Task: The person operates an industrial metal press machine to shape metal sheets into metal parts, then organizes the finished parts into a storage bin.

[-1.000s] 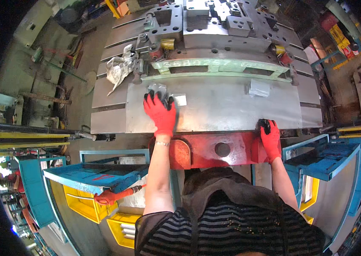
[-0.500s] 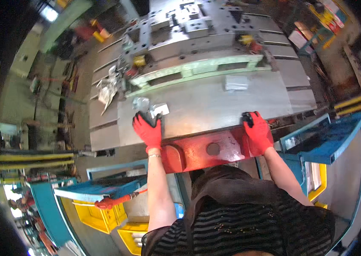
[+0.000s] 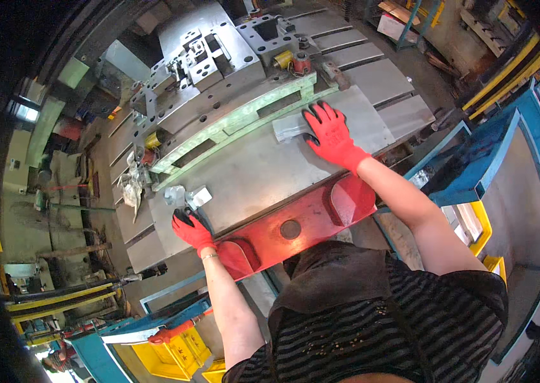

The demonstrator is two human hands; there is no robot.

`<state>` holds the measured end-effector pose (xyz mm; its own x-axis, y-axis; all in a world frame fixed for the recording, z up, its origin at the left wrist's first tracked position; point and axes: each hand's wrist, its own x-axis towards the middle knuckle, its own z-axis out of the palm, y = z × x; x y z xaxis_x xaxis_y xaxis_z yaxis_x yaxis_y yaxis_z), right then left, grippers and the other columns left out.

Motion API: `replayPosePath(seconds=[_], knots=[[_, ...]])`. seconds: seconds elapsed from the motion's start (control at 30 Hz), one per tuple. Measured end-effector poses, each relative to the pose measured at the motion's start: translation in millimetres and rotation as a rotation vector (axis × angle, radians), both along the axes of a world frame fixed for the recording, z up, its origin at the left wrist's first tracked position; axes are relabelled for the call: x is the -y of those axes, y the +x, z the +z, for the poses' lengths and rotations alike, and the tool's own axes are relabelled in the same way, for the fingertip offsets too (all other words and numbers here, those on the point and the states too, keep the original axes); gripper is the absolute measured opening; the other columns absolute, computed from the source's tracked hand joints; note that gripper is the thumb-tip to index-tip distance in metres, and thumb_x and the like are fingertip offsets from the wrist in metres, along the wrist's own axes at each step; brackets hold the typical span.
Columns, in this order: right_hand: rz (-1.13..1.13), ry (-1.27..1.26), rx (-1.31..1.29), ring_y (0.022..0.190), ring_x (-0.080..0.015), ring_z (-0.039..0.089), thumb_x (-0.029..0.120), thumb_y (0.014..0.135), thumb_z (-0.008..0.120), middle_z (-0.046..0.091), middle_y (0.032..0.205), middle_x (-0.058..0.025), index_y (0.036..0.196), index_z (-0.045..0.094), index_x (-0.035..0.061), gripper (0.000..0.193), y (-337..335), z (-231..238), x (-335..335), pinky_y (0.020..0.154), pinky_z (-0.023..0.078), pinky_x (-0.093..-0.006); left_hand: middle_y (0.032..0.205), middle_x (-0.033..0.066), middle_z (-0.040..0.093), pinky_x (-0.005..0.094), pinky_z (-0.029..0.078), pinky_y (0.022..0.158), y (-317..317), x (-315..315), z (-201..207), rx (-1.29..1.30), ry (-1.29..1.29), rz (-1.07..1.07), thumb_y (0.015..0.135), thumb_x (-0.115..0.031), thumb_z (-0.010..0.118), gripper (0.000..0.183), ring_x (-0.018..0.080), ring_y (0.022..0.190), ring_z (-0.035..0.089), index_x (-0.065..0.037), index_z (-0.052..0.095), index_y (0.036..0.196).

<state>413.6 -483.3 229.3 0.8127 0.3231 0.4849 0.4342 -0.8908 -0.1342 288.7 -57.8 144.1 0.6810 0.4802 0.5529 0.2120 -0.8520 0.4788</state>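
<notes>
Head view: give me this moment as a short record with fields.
Left hand: red-gloved, at near edge of metal plate, close to crumpled clear plastic and small white piece
Right hand: red-gloved, at right end of flat silvery stack; grip unclear
Beyond plate: pale green bar, metal block with holes
Left side: crumpled pale cloth
Person's side: red beam with round hole

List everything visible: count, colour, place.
Die set: one, grey, top
Cylinders: two, yellow, flanking die
Slotted bar: one, green, before die
Steel plate: one, grey, centre
Sheet stack: one, silver, on plate
Plastic: one, translucent, on plate
Flat piece: one, white, beside plastic
Rag: one, whitish, left
Beam: one, red, before plate
Racks: several, blue, lower sides
Bins: several, yellow, lower sides
Left hand: one, red glove, plate edge
Right hand: one, red glove, at stack
</notes>
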Motion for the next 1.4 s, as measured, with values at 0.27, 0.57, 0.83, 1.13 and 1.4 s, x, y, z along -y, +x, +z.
replayPosePath(seconds=[0.27,0.57,0.83,1.13,1.4], knots=[[-0.001,-0.242,-0.250,0.118,-0.0312,0.041,0.038,0.083,0.054,0.046,0.125,-0.0162,0.137,0.031,0.0054,0.068,36,-27,-20,0.096,0.030,-0.0490,0.119,0.0243,0.049,0.0468,0.032,0.098,-2,-2,2,-0.079,0.026,0.012,0.081,-0.017,0.057,0.045,0.0399,0.113,0.042,0.005,0.049,0.118],[-0.053,-0.294,-0.281,0.103,-0.0274,0.048,0.037,0.080,0.056,0.051,0.113,-0.0131,0.136,0.033,0.0051,0.068,33,-30,-24,0.086,0.034,-0.0447,0.118,0.0235,0.050,0.0471,0.033,0.098,2,-7,-3,-0.082,0.062,-0.022,0.081,-0.018,0.056,0.041,0.0399,0.112,0.042,0.005,0.051,0.115],[-0.013,-0.413,-0.271,0.101,-0.0284,0.049,0.037,0.081,0.055,0.052,0.111,-0.0132,0.130,0.040,0.0032,0.061,34,-3,-27,0.083,0.037,-0.0456,0.117,0.0233,0.050,0.0467,0.033,0.098,2,-12,-9,-0.051,0.058,0.026,0.083,-0.020,0.055,0.041,0.0392,0.112,0.043,0.005,0.051,0.115],[0.093,-0.634,-0.114,0.091,-0.0253,0.054,0.023,0.079,0.053,0.059,0.096,-0.0104,0.096,0.064,0.0099,0.024,47,1,-28,0.080,0.040,-0.0436,0.112,0.0221,0.053,0.0468,0.035,0.095,5,-5,-4,-0.043,0.101,0.004,0.082,-0.019,0.055,0.036,0.0392,0.108,0.045,0.003,0.053,0.110],[0.087,-0.571,-0.139,0.093,-0.0264,0.052,0.025,0.080,0.052,0.056,0.095,-0.0083,0.093,0.062,0.0112,0.022,32,0,-34,0.080,0.038,-0.0427,0.112,0.0213,0.053,0.0474,0.034,0.095,6,-5,0,-0.058,0.086,0.011,0.081,-0.018,0.055,0.035,0.0389,0.108,0.045,0.001,0.054,0.110]])
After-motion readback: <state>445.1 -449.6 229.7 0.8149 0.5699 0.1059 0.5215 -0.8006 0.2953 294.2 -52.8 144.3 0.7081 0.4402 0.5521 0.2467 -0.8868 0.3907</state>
